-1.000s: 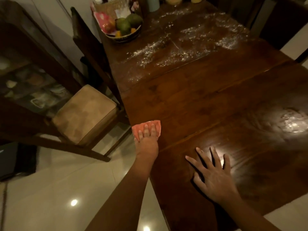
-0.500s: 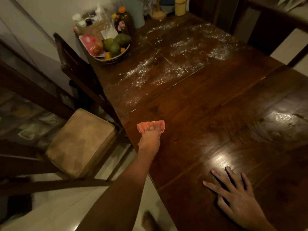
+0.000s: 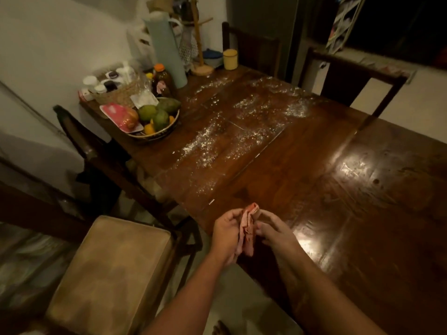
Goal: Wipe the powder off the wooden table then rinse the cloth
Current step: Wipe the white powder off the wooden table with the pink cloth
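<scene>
The cloth (image 3: 249,228) was held bunched and folded between both hands, just over the near left edge of the table (image 3: 314,189) and apparently clear of the wood. The left hand (image 3: 226,235) had its fingers curled round one side of it, and the right hand (image 3: 274,232) pinched the other side, thumb on top. The powder (image 3: 232,131) lay in streaks across the far half of the table, well apart from the cloth and unwiped. Risks noted: a thick wad offers little face to the wood and would likely push powder along rather than lift it. Strokes toward the left edge could sweep powder onto the chair seat (image 3: 111,269) or the floor. The fruit bowl (image 3: 154,122) and bottles (image 3: 162,79) stood just beside the powder's left margin and could be dusted or knocked. Whether the cloth was damp could not be told; a dry one might only smear.
</scene>
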